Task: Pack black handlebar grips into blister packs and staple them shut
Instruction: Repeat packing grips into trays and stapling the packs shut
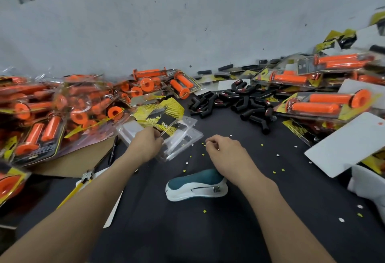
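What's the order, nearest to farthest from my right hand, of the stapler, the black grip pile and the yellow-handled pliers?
1. Stapler, just beneath the right hand at the wrist.
2. Black grip pile, ahead and slightly right.
3. Yellow-handled pliers, far off to the left.

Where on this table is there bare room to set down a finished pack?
Barest: the dark table nearest you, this side of the stapler. A second patch lies right of the stapler, before the white card, with only paper bits. Crowded: orange grip packs on the left, black grips at the back.
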